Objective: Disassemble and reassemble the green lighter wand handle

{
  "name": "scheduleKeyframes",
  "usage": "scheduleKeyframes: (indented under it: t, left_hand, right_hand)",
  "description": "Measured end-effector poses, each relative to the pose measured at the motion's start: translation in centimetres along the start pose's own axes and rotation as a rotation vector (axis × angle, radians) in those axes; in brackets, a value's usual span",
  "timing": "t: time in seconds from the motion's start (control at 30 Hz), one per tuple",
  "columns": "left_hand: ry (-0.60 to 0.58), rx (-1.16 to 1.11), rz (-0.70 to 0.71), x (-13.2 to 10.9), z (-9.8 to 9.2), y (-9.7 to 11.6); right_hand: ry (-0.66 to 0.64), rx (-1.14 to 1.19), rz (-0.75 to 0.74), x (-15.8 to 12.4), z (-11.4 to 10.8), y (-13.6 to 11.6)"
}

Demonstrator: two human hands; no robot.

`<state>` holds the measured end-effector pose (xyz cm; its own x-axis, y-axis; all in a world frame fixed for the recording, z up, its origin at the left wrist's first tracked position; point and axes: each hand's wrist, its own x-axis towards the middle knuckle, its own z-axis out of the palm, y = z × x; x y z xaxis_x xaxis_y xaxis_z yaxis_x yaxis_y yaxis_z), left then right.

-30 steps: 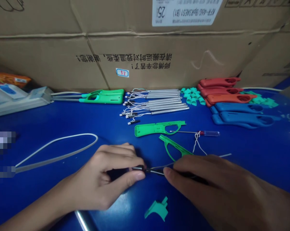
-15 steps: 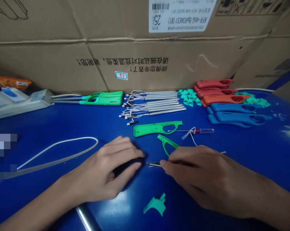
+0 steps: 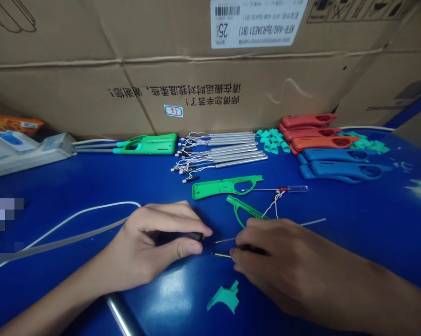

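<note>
My left hand [image 3: 150, 249] is closed around a small black part [image 3: 182, 236], its end showing between thumb and forefinger. My right hand [image 3: 283, 261] pinches a thin metal tube with wires [image 3: 221, 254] that points toward the left hand; a gap separates the tube's tip from the black part. A green trigger piece [image 3: 243, 210] lies just behind my right hand. Beyond it a green handle half-shell [image 3: 224, 186] and a small red-handled screwdriver [image 3: 283, 189] lie on the blue table [image 3: 91, 182]. A teal plastic piece [image 3: 224, 297] sits near me.
At the back stand cardboard boxes [image 3: 196, 88]. Along them lie a finished green lighter [image 3: 143, 144], several metal tubes with wires [image 3: 220, 149], teal caps [image 3: 273, 140], red shells [image 3: 315, 130] and blue shells [image 3: 339, 163]. A white strap loop [image 3: 73, 224] lies at left.
My left hand has turned so the black part's end shows again; my right hand has drawn the wired tube slightly back, leaving a gap where they met a second ago.
</note>
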<state>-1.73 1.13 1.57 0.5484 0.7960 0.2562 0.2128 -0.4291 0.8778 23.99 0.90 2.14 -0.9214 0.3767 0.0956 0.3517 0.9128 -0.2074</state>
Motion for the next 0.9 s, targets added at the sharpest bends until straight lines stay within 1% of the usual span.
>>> scheduleKeyframes:
  t: [0.1,0.2,0.37,0.5,0.6,0.7,0.83,0.9]
  left_hand:
    - [-0.031,0.057,0.005,-0.1,0.2,0.1]
    - [-0.071,0.176,0.038,-0.3,0.6,0.3]
    - [-0.129,0.35,0.066,-0.6,1.1,0.5]
    - [-0.165,0.437,0.048,-0.8,1.7,0.4]
    - [-0.158,0.47,0.019,-0.8,2.1,0.3]
    - [-0.138,0.466,-0.025,-0.8,2.4,0.4]
    - [-0.139,0.444,-0.067,-0.8,2.4,0.5]
    - [-0.139,0.438,-0.071,-0.8,2.4,0.5]
  right_hand:
    - [0.05,0.047,0.038,0.1,-0.1,0.1]
    - [0.115,0.09,0.087,0.3,-0.1,0.3]
    - [0.05,0.067,0.154,0.7,0.5,0.3]
    - [0.044,0.033,0.187,1.1,1.1,0.2]
    - [0.072,0.064,0.227,1.3,1.0,0.1]
    - [0.181,0.17,0.281,1.5,0.6,0.0]
    - [0.424,0.418,0.321,1.3,-0.8,-0.2]
    - [0.537,0.505,0.396,1.2,-1.9,-0.3]
